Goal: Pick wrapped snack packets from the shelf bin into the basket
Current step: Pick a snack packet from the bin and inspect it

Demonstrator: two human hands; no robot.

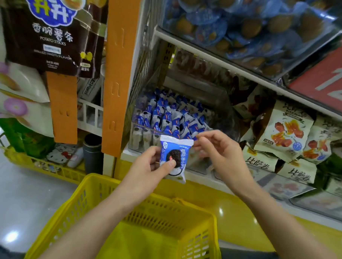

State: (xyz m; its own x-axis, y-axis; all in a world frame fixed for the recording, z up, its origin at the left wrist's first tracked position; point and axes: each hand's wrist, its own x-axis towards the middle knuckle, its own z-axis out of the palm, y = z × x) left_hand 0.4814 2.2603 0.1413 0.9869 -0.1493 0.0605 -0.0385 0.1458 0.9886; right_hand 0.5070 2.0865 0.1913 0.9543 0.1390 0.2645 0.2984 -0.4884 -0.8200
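Observation:
My left hand [152,164] grips a blue and white snack packet [176,152] with a dark cookie printed on it, thumb pressed on its front. The packet is upright, above the far rim of the yellow basket [197,226]. My right hand [222,153] is beside the packet's upper right corner, fingers loosely curled, fingertips at or near the wrapper's edge; I cannot tell whether they pinch it. Behind both hands a clear shelf bin [140,139] holds several more blue and white packets [166,117]. I see no packets inside the basket.
An orange shelf post [117,72] stands left of the bin. Beige snack bags [283,132] fill the shelf to the right. Blue wrapped snacks [249,29] lie in a clear bin above. A brown potato-stick bag [53,30] hangs at upper left. Another yellow crate [47,169] sits on the floor.

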